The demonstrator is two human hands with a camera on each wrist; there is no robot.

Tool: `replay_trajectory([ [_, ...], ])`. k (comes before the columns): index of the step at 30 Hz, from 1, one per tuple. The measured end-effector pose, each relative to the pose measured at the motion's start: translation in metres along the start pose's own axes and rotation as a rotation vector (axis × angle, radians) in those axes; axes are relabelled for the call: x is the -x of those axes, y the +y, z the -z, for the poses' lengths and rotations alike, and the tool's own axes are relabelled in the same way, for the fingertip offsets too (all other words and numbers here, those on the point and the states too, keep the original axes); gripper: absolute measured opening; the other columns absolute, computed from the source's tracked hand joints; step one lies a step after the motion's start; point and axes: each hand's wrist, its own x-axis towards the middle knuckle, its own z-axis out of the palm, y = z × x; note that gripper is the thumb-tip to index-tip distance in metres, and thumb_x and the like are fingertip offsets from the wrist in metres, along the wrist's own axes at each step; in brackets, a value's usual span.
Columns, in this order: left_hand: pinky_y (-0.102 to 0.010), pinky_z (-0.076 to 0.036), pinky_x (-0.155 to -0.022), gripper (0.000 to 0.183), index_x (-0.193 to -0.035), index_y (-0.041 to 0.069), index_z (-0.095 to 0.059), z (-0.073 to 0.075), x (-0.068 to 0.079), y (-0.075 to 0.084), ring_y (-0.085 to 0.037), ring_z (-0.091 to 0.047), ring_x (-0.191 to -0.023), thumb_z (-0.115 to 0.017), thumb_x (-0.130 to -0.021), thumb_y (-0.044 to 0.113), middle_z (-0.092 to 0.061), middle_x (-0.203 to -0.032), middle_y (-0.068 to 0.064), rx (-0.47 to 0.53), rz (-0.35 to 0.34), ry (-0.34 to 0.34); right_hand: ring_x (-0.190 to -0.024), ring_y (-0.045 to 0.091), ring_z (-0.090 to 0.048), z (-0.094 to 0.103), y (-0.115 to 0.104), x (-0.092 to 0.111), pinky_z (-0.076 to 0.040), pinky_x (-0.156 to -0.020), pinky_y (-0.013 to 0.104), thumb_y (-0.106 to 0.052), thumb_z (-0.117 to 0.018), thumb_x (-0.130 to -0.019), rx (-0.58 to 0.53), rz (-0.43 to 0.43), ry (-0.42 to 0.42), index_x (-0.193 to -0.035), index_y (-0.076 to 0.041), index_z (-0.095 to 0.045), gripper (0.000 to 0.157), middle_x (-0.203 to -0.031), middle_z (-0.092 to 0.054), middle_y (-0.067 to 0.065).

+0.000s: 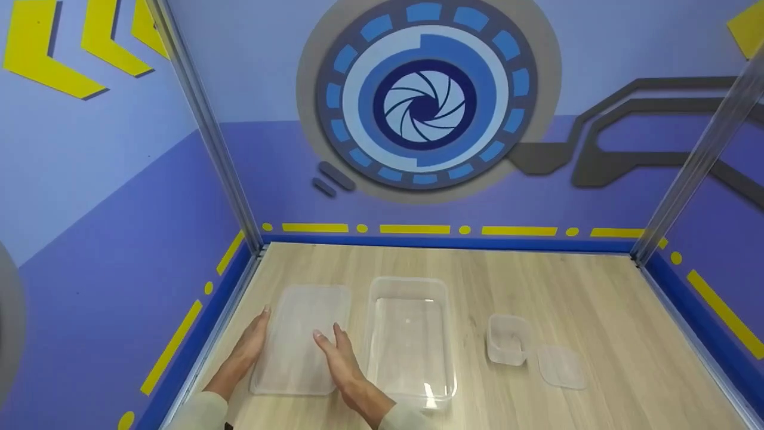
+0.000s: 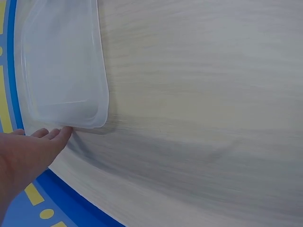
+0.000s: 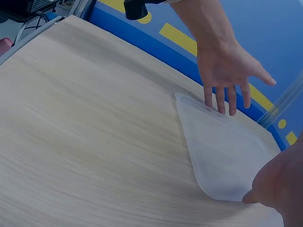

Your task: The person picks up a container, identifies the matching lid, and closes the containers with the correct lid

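Observation:
A large translucent plastic lid lies flat on the left part of the table, with a hand on either side of it. My left hand is held along its left edge, fingers straight. The fingertips of this hand are right at the lid's border in the left wrist view. My right hand is at the right edge, its thumb and fingers extended and overlapping the lid in the head view. In the right wrist view, fingers of the right hand reach the lid's near corner. Neither hand is curled round anything.
Right of the lid stands a large clear rectangular container, uncovered. Farther right are a small clear container and a small square lid. Blue panels with metal corner posts border the wooden table at the back and sides.

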Motion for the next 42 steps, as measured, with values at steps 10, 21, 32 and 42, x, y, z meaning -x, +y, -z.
replay_trajectory([
  [10,-0.065,-0.002,-0.126,0.092,-0.166,-0.008,-0.009,-0.0031,0.0009,-0.0005,-0.053,0.0,-0.158,-0.017,-0.111,0.066,-0.005,-0.171,-0.033,0.004,-0.013,0.01,-0.157,0.055,-0.008,-0.0083,0.0044,0.0004,-0.008,-0.123,0.072,-0.07,-0.059,-0.095,0.031,-0.059,0.029,-0.165,0.002,-0.028,0.105,-0.17,-0.012,0.034],
  [21,-0.064,-0.002,-0.126,0.09,-0.166,-0.006,-0.007,-0.0067,0.0006,-0.0001,-0.051,0.001,-0.158,-0.016,-0.111,0.064,-0.004,-0.172,-0.032,-0.007,-0.013,-0.008,-0.155,0.056,-0.015,-0.009,0.0073,-0.0005,-0.014,-0.122,0.072,-0.067,-0.062,-0.094,0.072,-0.091,0.066,-0.162,0.003,-0.033,0.102,-0.168,-0.02,0.035],
  [32,-0.067,-0.001,-0.125,0.099,-0.165,-0.008,-0.006,-0.0072,0.0033,0.0024,-0.054,0.002,-0.157,-0.017,-0.108,0.071,-0.003,-0.171,-0.034,0.022,0.022,-0.013,-0.154,0.058,-0.016,-0.0081,0.0077,0.0012,-0.015,-0.121,0.074,-0.064,-0.063,-0.095,0.015,-0.07,0.03,-0.164,0.006,-0.021,0.107,-0.169,-0.017,0.035],
  [42,-0.065,0.002,-0.126,0.099,-0.168,0.003,0.007,-0.002,0.0044,0.0001,-0.051,0.001,-0.159,-0.018,-0.105,0.076,0.001,-0.172,-0.033,0.182,0.049,-0.03,-0.154,0.058,-0.018,-0.0035,0.0002,0.0018,-0.019,-0.12,0.075,-0.067,-0.063,-0.094,-0.004,-0.076,0.01,-0.166,0.002,-0.022,0.108,-0.169,-0.019,0.034],
])
